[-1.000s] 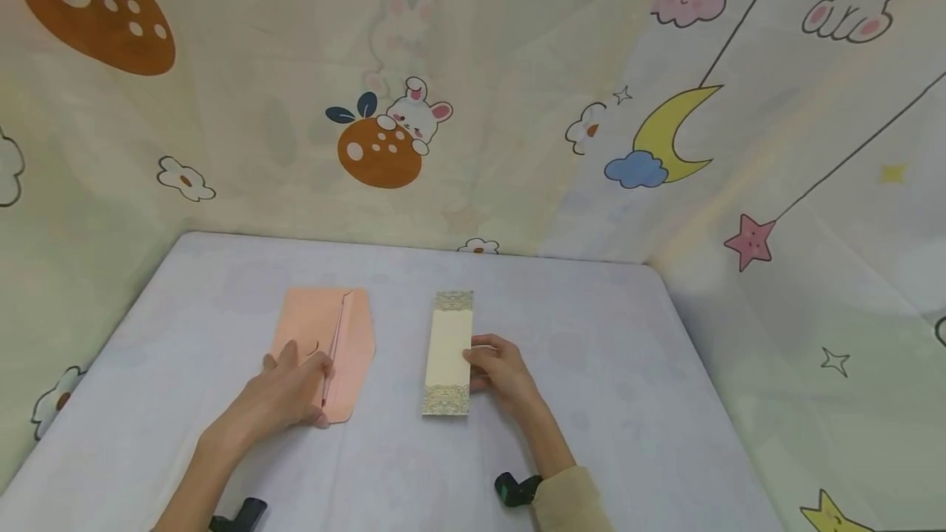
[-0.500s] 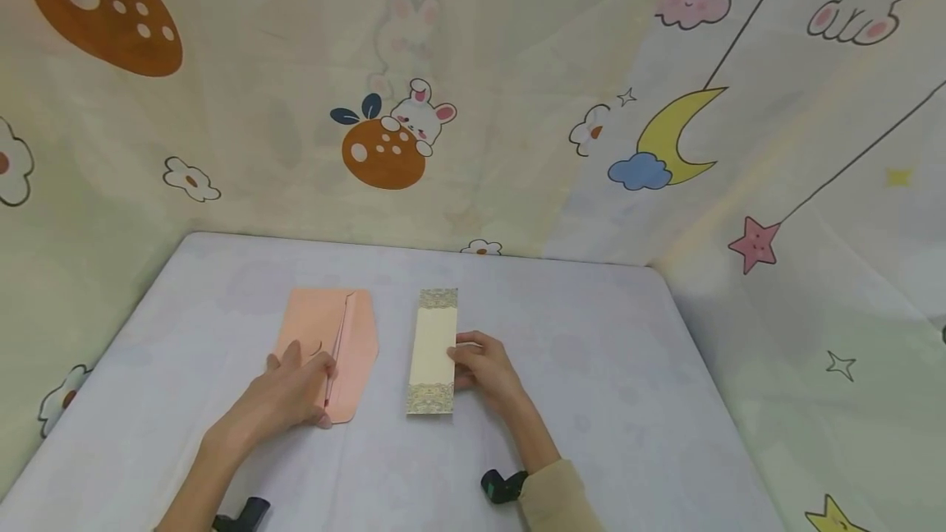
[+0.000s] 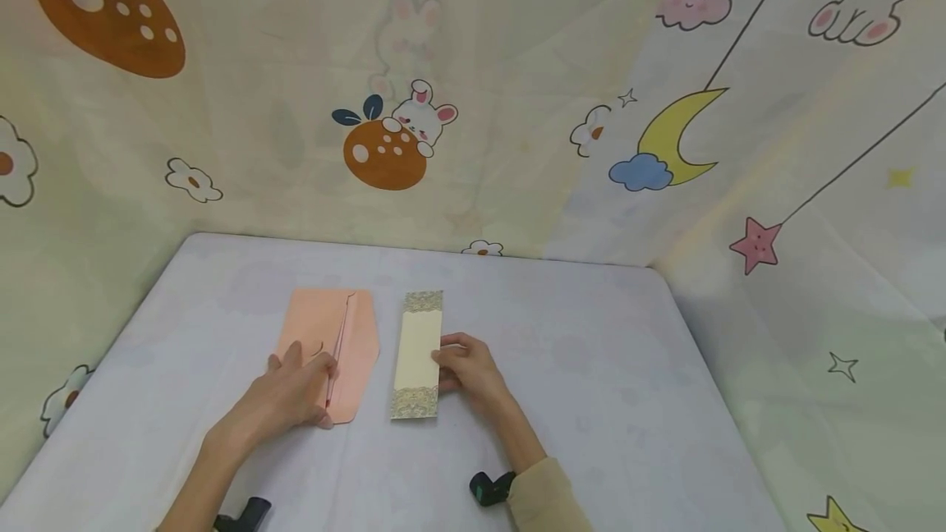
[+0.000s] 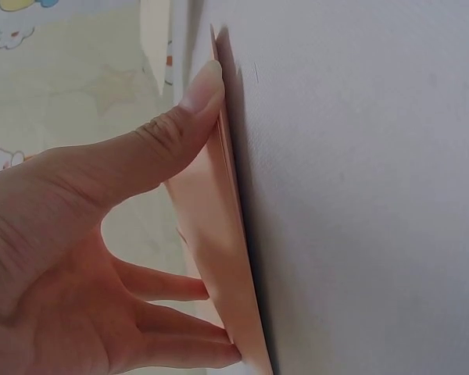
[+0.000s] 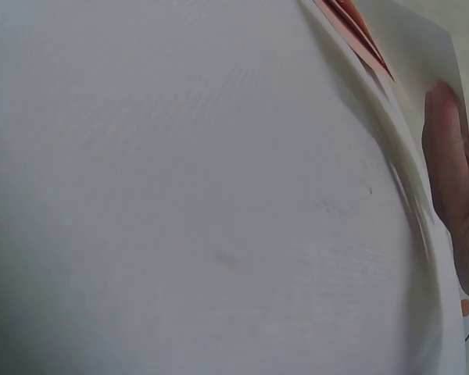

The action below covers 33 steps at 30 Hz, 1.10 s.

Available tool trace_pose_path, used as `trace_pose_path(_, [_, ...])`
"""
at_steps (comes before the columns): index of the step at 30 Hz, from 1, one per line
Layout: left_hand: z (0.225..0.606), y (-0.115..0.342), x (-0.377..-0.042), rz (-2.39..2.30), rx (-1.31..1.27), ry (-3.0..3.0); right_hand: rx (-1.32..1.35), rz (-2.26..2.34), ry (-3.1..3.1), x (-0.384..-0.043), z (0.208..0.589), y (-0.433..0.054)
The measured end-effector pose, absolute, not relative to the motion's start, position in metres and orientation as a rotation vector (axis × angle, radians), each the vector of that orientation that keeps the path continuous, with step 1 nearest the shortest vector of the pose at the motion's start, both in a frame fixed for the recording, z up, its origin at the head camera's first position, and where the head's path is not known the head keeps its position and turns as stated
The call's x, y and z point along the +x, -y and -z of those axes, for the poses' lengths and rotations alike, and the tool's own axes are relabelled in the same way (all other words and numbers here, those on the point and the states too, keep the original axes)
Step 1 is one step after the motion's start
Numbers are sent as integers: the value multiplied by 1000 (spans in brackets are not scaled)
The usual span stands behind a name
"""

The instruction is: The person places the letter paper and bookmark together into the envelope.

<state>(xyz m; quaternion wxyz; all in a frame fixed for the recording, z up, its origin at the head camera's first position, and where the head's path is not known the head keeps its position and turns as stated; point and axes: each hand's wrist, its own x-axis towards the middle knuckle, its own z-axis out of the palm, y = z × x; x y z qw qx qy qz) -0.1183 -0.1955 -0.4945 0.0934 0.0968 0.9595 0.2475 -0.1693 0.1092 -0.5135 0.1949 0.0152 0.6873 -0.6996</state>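
Observation:
A peach paper envelope (image 3: 362,360) lies on the table, its pointed flap turned to the right and its slit slightly gaping. My left hand (image 3: 281,392) rests on it with fingers spread, pressing its near part. In the left wrist view the thumb (image 4: 160,144) and the fingertips touch the envelope (image 4: 211,211) well apart from each other. Just right of the flap is a long cream card (image 3: 417,351) with lacy patterned bands at both ends. My right hand (image 3: 473,372) pinches its right edge between thumb and fingers. The right wrist view shows the card (image 5: 402,47) raised near the envelope (image 5: 359,35).
The table (image 3: 591,351) is covered with a white cloth. Fabric walls (image 3: 502,105) with cartoon prints enclose its back and sides. Black camera mounts (image 3: 491,488) sit at both wrists, close over the cloth.
My right hand has carried the card leftward, closer to the envelope flap. My left hand stays on the envelope; the head view has shifted slightly.

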Motion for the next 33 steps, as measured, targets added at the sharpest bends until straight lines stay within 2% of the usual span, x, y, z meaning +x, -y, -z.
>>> trace_pose_path(33, [495, 194, -119, -706, 268, -2858, -4, 1938, -1914, -177, 518, -54])
